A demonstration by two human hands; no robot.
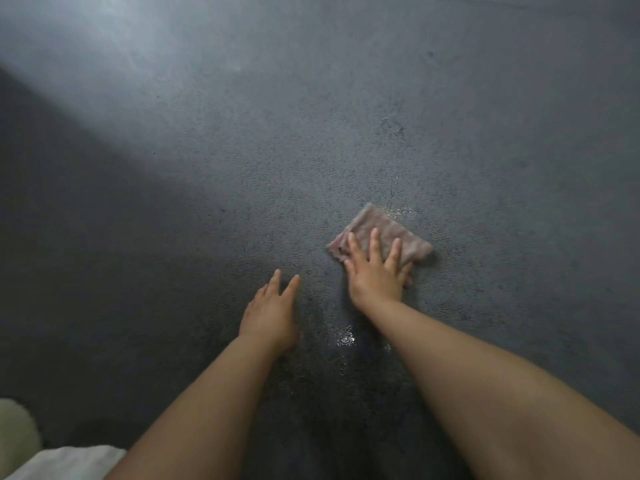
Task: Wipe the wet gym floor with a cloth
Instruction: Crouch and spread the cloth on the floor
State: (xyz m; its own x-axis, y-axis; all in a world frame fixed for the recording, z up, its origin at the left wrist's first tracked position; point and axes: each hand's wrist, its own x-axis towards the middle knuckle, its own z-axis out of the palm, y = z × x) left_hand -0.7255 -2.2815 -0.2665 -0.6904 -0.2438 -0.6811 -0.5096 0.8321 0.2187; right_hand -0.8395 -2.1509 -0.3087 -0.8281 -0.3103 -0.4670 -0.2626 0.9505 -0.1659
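Right hand [375,271] flat, fingers spread, pressing a folded pinkish cloth [384,233] onto the dark gym floor [173,202], right of centre. Left hand [272,311] flat on floor just left of it, fingers straight, holding nothing. Wet glinting patch [346,337] between forearms, another at cloth's far edge. White fabric [69,462] near-left corner.

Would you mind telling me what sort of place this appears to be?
Probably a gym or similar indoor hall: a dark, speckled, rubber-like floor fills the view, with glistening wet patches on it. Nothing else confirms it.
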